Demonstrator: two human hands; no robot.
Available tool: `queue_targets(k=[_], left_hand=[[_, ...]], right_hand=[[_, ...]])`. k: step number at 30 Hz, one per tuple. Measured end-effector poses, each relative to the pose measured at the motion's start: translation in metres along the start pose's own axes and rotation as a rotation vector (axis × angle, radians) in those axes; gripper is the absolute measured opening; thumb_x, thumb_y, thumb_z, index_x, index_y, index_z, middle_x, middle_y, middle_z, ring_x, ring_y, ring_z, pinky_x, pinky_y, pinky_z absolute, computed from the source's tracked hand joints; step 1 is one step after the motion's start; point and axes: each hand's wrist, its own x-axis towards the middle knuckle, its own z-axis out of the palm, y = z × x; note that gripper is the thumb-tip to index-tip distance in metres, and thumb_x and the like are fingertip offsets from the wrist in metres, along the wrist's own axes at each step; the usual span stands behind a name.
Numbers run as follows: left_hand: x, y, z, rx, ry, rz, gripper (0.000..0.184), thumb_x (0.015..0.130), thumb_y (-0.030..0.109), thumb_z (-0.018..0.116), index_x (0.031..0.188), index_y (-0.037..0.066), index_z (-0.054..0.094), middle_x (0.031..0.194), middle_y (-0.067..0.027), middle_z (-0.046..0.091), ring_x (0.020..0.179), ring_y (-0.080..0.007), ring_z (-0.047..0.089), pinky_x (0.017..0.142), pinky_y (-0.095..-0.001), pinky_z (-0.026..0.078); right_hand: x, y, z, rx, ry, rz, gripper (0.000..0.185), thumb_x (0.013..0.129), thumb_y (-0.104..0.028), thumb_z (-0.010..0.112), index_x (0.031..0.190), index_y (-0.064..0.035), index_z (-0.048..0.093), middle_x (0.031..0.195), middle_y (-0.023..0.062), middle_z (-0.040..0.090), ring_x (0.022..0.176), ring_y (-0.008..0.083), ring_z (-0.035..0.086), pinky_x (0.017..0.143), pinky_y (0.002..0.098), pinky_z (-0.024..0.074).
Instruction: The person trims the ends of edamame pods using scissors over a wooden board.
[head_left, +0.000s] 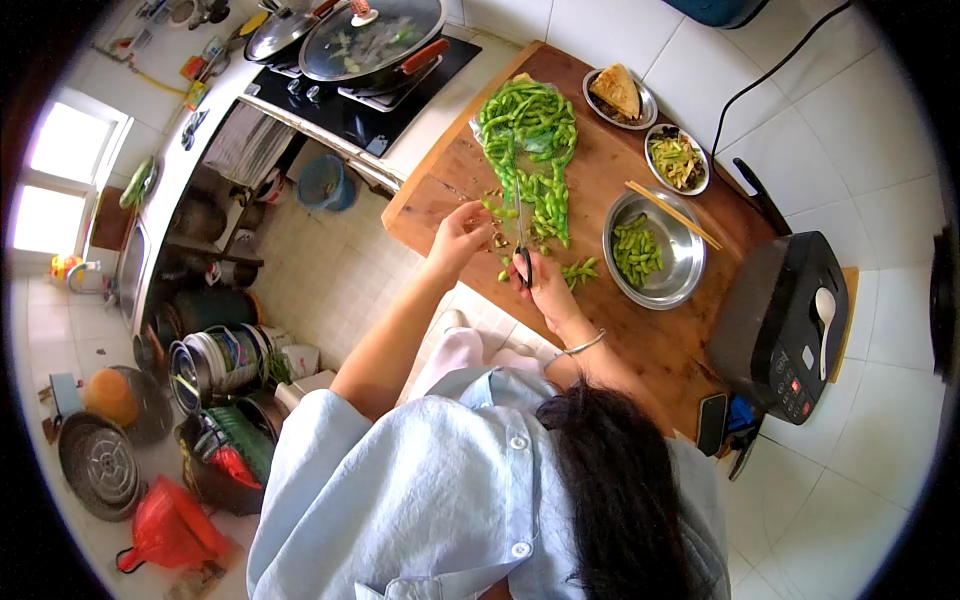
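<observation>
My right hand (545, 288) is closed around the black handles of a pair of scissors (520, 215), whose blades point away from me over the loose pods. To its left, my left hand (462, 238) is pinched at the fingertips on a green soybean pod (497, 209) beside the blades. A large heap of soybean pods (525, 125) lies on a plastic bag just beyond both hands. Small trimmings and a few pods are scattered on the wooden table below. Right of my hands, a steel bowl (688, 272) holds several pods, with chopsticks (672, 214) across its rim.
A dish of flatbread (614, 92) and a dish of chopped food (678, 160) stand at the back right. A black rice cooker (780, 325) with a white spoon is on the right, a phone (711, 424) near it. A lidded pan (372, 40) sits on the stove at the upper left.
</observation>
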Motion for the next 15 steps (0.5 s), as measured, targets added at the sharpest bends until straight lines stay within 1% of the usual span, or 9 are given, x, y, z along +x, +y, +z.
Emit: queue_targets(k=[3, 6, 9, 12, 15], left_hand=[[-0.014, 0.025, 0.016, -0.379, -0.019, -0.127, 0.026, 0.087, 0.011, 0.057, 0.112, 0.004, 0.052, 0.089, -0.0031, 0.06, 0.085, -0.012, 0.06, 0.073, -0.0256, 0.05], [-0.011, 0.013, 0.019, -0.423, 0.014, -0.102, 0.014, 0.088, 0.011, 0.056, 0.101, 0.005, 0.054, 0.087, -0.0038, 0.061, 0.077, -0.0101, 0.06, 0.07, -0.0228, 0.05], [-0.012, 0.013, 0.022, -0.439, 0.059, -0.131, 0.008, 0.089, 0.01, 0.056, 0.094, 0.005, 0.055, 0.084, -0.0038, 0.062, 0.073, -0.0102, 0.06, 0.067, -0.0209, 0.05], [-0.013, 0.008, 0.022, -0.453, 0.035, -0.079, 0.007, 0.088, 0.009, 0.057, 0.093, 0.004, 0.056, 0.084, -0.004, 0.062, 0.072, -0.0102, 0.06, 0.068, -0.0214, 0.051], [-0.017, 0.009, 0.026, -0.422, 0.08, -0.092, 0.006, 0.087, 0.009, 0.057, 0.092, 0.004, 0.056, 0.082, -0.0039, 0.061, 0.071, -0.01, 0.059, 0.068, -0.0219, 0.051]], right_hand=[[0.002, 0.008, 0.0, 0.034, -0.017, -0.024, 0.031, 0.089, -0.038, 0.057, 0.081, -0.0085, 0.055, 0.069, -0.0035, 0.051, 0.059, 0.0052, 0.044, 0.052, 0.0197, 0.0348], [0.002, 0.013, 0.001, -0.011, -0.021, -0.03, 0.03, 0.089, -0.037, 0.057, 0.08, -0.0087, 0.055, 0.069, -0.0042, 0.05, 0.061, 0.0053, 0.044, 0.055, 0.0207, 0.0364], [0.002, 0.016, 0.002, 0.034, -0.038, -0.029, 0.031, 0.09, -0.037, 0.056, 0.079, -0.0079, 0.054, 0.069, -0.0044, 0.049, 0.062, 0.0058, 0.045, 0.057, 0.0213, 0.0367], [0.002, 0.018, 0.005, 0.04, -0.022, -0.016, 0.032, 0.09, -0.037, 0.056, 0.079, -0.0068, 0.054, 0.068, -0.0038, 0.048, 0.062, 0.0063, 0.045, 0.057, 0.0214, 0.0366], [0.001, 0.019, 0.005, 0.007, -0.019, -0.032, 0.033, 0.09, -0.037, 0.055, 0.078, -0.0065, 0.054, 0.069, -0.0034, 0.048, 0.063, 0.007, 0.044, 0.057, 0.0222, 0.0362]])
